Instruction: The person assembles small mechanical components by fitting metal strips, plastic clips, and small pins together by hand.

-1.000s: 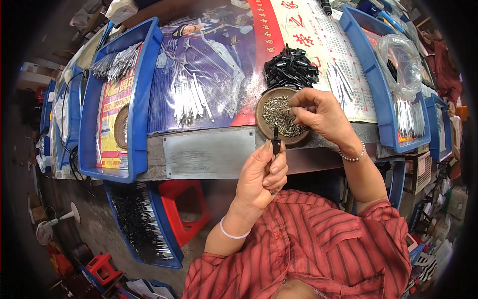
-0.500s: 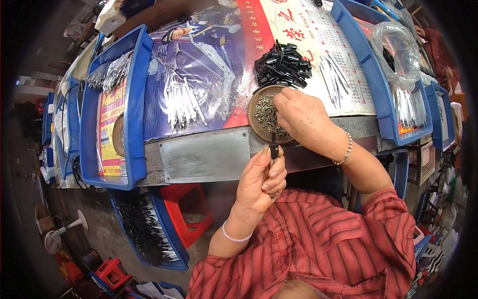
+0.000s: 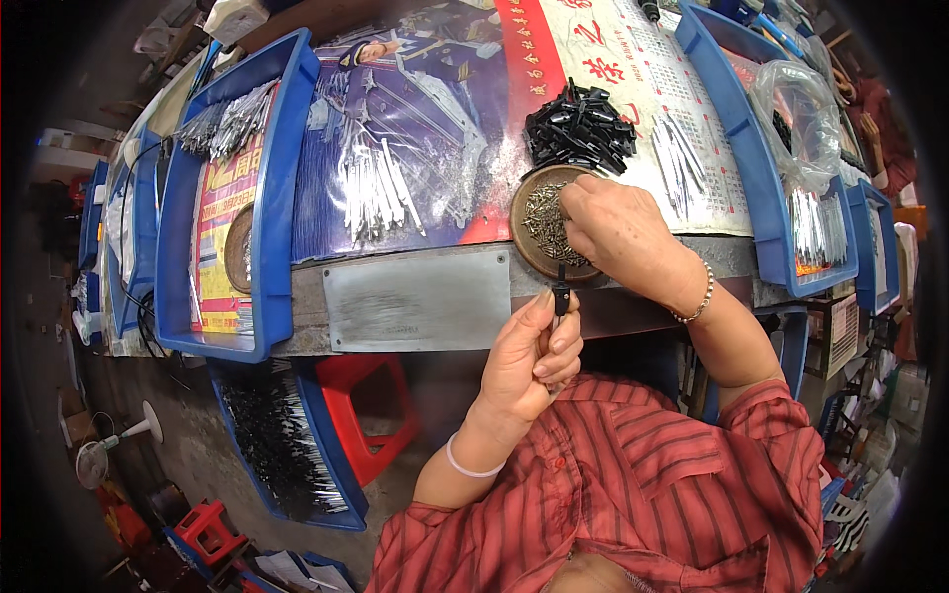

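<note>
My left hand (image 3: pixel 524 361) is closed, thumb and fingers pinching a small black part (image 3: pixel 561 299) upright, with a thin dark tip pointing at the bowl. A round brown bowl (image 3: pixel 519 237) sits at the table's front edge, holding many small brassy metal pins (image 3: pixel 546 219). Over its right side is my right hand (image 3: pixel 628 237), fingertips pressed together among the pins; whatever they pinch is hidden. Just behind the bowl lies a heap of black plastic parts (image 3: pixel 578 128). Thin silver metal strips (image 3: pixel 378 193) lie in a bunch to the left, and more silver strips (image 3: pixel 679 168) to the right.
A grey metal plate (image 3: pixel 415 301) is fixed along the front edge. Blue trays stand at the left (image 3: pixel 280 212) and right (image 3: pixel 756 188), the right one with a clear plastic bag (image 3: pixel 796 114). Below are a red stool (image 3: pixel 336 395) and a blue bin (image 3: pixel 341 484) of black-and-silver pieces.
The view has shifted slightly, so the table's things sit a little farther right. My left hand still grips the black part, and my right hand's fingertips stay in the bowl.
</note>
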{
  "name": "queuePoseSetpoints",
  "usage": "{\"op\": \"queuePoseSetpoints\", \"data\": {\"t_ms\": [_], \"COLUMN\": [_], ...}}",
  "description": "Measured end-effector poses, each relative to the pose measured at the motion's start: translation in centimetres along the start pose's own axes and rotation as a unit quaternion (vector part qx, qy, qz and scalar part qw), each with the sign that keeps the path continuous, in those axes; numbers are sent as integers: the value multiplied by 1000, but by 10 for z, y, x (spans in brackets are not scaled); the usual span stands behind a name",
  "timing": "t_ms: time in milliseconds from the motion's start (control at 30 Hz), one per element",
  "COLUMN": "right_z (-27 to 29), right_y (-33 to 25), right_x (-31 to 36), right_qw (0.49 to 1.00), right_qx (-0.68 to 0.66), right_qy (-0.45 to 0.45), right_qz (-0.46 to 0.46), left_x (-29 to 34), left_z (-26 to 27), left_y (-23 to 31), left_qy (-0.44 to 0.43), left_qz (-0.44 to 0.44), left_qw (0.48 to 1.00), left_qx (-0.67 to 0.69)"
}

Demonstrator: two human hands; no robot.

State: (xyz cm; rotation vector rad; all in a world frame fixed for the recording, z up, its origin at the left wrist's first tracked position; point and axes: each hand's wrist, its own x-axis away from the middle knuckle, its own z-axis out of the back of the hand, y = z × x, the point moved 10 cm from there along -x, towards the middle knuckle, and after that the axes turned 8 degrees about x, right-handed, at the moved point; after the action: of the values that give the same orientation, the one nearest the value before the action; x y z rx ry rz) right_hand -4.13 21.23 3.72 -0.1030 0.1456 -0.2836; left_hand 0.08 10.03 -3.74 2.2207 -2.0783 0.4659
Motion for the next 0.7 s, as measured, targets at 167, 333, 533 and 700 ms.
{"op": "queuePoseSetpoints", "data": {"t_ms": [167, 333, 533, 700], "right_z": [8, 18, -3, -7], "right_y": [10, 23, 20, 9], "right_x": [0, 5, 27, 39], "right_qw": [998, 970, 776, 716], "right_qx": [-63, -232, -603, -667], "right_qy": [10, 19, -83, -114], "right_qz": [-26, -67, -166, -171], "left_x": [1, 1, -4, -7], "left_z": [0, 1, 1, 1], "left_y": [-1, -2, -4, -5], "left_qy": [-3, -12, -5, -2], "left_qz": [3, 7, 6, 7], "left_qw": [1000, 1000, 1000, 1000], "left_qx": [1, 11, 14, 27]}}
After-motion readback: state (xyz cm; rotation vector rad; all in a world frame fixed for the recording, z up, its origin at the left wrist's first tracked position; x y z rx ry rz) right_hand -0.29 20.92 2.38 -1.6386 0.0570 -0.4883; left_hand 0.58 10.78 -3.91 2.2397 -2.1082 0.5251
